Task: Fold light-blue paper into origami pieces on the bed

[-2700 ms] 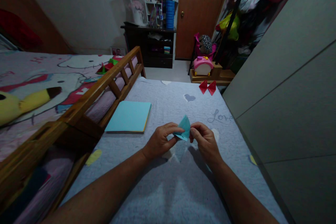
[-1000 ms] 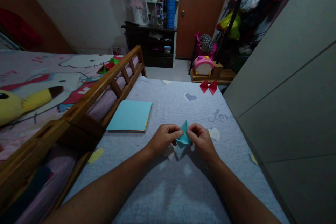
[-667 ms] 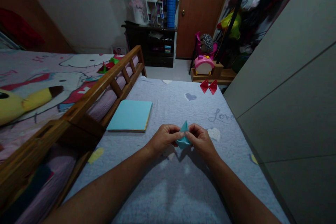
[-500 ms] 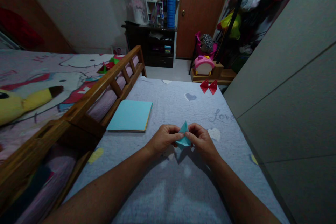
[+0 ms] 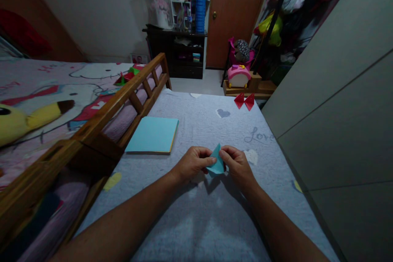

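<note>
A small folded piece of light blue paper (image 5: 217, 165) is held just above the bed, its pointed tip facing up and away. My left hand (image 5: 196, 160) pinches its left side between thumb and fingers. On the right edge, near the upper part, my right hand (image 5: 236, 163) grips the same paper with thumb and fingertips. Farther left lies a stack of square coloured paper (image 5: 153, 134) with a light blue sheet on top. Two red folded paper pieces (image 5: 244, 101) rest side by side at the far right corner of the bed.
A wooden bed rail (image 5: 123, 98) runs along the left, with another bed and a yellow plush toy (image 5: 30, 120) beyond it. Pale cabinet panels (image 5: 346, 123) border the right side. A dark shelf unit (image 5: 175, 57) and a pink toy case (image 5: 238, 76) stand past the bed's far end.
The blue paper has turned slightly and shifted a little to the right. My right thumb has moved from the paper's middle to its right edge.
</note>
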`<state>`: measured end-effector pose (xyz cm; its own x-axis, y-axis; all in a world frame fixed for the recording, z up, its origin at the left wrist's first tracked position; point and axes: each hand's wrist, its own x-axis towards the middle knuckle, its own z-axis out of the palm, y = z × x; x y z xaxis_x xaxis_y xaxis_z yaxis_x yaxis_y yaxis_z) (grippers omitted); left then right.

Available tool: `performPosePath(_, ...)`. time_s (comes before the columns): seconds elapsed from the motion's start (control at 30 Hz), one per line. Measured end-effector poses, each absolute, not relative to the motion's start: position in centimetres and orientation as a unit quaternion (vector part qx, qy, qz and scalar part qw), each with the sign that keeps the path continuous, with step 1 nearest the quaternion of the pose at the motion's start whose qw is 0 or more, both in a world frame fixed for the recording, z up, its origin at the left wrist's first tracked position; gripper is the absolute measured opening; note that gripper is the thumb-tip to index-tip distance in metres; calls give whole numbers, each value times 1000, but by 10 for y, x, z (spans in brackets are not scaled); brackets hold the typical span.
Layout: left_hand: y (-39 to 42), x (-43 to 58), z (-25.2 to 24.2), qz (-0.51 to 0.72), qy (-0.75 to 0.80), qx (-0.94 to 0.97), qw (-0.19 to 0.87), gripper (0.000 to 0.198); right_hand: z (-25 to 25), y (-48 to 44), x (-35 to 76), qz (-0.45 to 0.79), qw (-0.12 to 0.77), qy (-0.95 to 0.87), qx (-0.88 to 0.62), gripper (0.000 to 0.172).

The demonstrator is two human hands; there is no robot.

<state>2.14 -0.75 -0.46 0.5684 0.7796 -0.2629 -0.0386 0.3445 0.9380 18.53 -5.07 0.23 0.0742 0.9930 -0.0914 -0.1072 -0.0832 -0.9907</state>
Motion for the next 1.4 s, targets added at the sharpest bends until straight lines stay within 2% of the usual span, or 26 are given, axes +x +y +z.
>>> performPosePath(0.53, -11, 24, 0, 275, 379, 501, 728, 40, 2, -48, 181, 507, 531, -417, -535, 32)
performPosePath(1.4, -11, 25, -4, 270, 385, 502, 726, 35, 2, -49, 182, 512, 527, -426, -528, 37)
